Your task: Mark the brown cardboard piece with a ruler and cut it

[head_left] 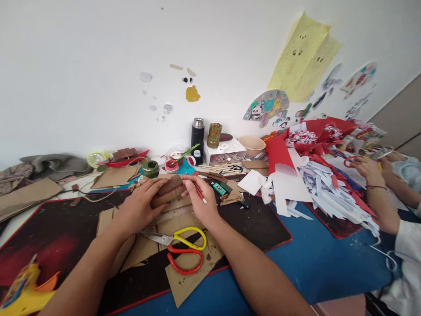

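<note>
In the head view, holding a brown cardboard piece at the centre of the frame with the left hand, gripping its left end between a thumb on the near side and fingers along the top. Pinching a slim red stick with a white end between the thumb and fingers of the right hand, just right of centre, and resting those fingertips at the right end of the piece. Being unable to tell whether the stick's hidden far tip is touching it. Working above cut cardboard on a black mat with a red edge. Showing scissors lying below centre with yellow and red handles spreading apart, partly over a loose cardboard sheet. Showing a yellow glue gun at the lower left. Showing, behind the hands, a green paint jar, a red paint jar and, farther back, a dark thermos. Including white paper strips heaping up at right, near a co-worker's hand at the right edge. Facing a white wall across the top, bearing stickers at the upper right.
</note>
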`<action>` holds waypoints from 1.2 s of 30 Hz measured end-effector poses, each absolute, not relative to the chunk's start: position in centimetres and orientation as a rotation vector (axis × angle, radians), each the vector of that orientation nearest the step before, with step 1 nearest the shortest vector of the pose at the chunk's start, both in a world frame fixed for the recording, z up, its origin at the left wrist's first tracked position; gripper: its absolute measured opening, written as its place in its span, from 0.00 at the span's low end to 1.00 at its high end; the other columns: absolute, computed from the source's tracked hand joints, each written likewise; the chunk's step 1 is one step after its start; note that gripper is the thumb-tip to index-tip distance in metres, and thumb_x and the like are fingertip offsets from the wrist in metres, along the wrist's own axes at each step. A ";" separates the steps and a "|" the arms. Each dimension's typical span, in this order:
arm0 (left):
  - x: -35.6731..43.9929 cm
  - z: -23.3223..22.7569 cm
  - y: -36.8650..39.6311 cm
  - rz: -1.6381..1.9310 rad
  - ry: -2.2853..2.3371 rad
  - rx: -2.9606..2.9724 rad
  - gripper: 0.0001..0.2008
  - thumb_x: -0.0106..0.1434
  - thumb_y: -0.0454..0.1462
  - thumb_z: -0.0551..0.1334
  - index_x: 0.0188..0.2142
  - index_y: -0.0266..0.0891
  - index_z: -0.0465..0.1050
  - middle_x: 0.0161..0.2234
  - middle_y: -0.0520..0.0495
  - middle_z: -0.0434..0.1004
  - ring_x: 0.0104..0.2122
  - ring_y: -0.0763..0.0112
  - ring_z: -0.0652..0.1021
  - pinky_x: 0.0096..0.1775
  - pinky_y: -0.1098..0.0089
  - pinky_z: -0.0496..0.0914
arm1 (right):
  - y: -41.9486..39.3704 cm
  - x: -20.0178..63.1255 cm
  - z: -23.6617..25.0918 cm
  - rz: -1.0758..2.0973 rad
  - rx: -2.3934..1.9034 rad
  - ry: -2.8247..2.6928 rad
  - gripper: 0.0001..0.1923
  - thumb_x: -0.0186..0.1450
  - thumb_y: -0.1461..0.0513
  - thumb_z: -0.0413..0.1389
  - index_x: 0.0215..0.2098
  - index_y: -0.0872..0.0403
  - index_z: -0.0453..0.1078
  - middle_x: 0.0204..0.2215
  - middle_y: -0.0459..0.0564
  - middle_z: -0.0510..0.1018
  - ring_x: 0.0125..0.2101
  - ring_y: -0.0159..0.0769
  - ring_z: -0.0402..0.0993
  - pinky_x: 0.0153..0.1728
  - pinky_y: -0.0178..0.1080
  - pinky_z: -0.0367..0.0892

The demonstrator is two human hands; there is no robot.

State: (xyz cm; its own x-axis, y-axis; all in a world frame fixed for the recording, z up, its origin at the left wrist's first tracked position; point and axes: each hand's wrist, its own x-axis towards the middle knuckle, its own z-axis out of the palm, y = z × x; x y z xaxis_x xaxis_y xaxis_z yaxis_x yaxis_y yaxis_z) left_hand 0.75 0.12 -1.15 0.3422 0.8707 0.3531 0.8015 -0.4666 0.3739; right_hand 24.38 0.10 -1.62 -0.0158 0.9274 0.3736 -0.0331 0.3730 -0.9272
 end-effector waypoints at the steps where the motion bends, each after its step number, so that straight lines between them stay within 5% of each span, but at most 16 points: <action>1: 0.8 -1.2 0.1 0.789 1.548 2.473 0.31 0.69 0.49 0.63 0.69 0.46 0.72 0.70 0.37 0.77 0.66 0.44 0.79 0.64 0.49 0.76 | 0.1 24.4 -1.7 0.942 -0.882 -1.364 0.19 0.80 0.45 0.58 0.54 0.49 0.82 0.46 0.51 0.87 0.35 0.39 0.85 0.43 0.42 0.77; 14: -0.1 -1.7 0.2 0.751 1.670 2.491 0.36 0.71 0.50 0.63 0.75 0.48 0.66 0.71 0.38 0.75 0.65 0.42 0.80 0.55 0.53 0.81 | -0.1 24.3 -1.2 0.952 -0.821 -1.310 0.20 0.79 0.44 0.60 0.49 0.50 0.81 0.42 0.53 0.90 0.33 0.38 0.85 0.39 0.41 0.80; 36: 0.2 -1.5 0.4 0.680 1.580 2.428 0.36 0.71 0.51 0.62 0.76 0.50 0.66 0.70 0.41 0.76 0.68 0.46 0.78 0.65 0.53 0.75 | -1.1 24.5 -0.6 0.993 -0.919 -1.510 0.30 0.77 0.36 0.55 0.41 0.50 0.81 0.24 0.45 0.82 0.22 0.33 0.79 0.27 0.35 0.73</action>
State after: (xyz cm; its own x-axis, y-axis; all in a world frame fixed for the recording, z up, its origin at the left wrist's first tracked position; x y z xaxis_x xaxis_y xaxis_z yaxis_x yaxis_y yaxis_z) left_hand 0.18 0.41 -1.49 0.3362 0.8983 0.2830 0.8230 -0.4263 0.3754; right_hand 24.53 -1.10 -0.63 -0.1452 0.9259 0.3488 0.0470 0.3586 -0.9323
